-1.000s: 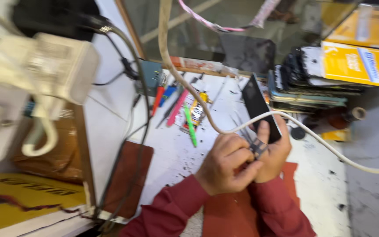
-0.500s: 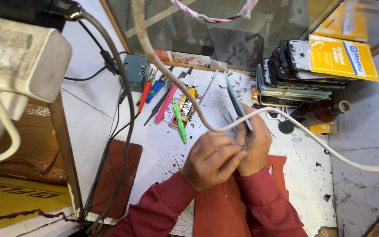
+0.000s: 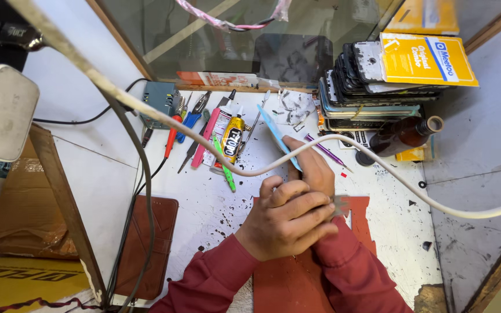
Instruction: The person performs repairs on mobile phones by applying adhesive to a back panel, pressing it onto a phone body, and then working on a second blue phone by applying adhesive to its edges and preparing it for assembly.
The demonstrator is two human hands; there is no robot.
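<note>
Two hands together over a spattered white worktop point(image 3: 389, 232): left hand point(image 3: 285, 217) folded across the front, right hand point(image 3: 314, 168) behind it pinching a thin light-blue phone point(image 3: 276, 136) held edge-on and tilted up to the left. Thick white cable point(image 3: 378, 165) looping just in front of both hands. Red mat point(image 3: 288, 287) beneath the wrists, dark red sleeves. Behind, near the glass: tube of glue point(image 3: 233, 138), green tool point(image 3: 223, 165), red-handled screwdriver point(image 3: 170, 136), blue-handled pliers point(image 3: 191, 116). To the right, a stack of phones point(image 3: 366, 101) topped by a yellow box point(image 3: 424, 58), brown bottle point(image 3: 404, 134) lying beside it. Brown wallet case point(image 3: 143, 243) at left
</note>
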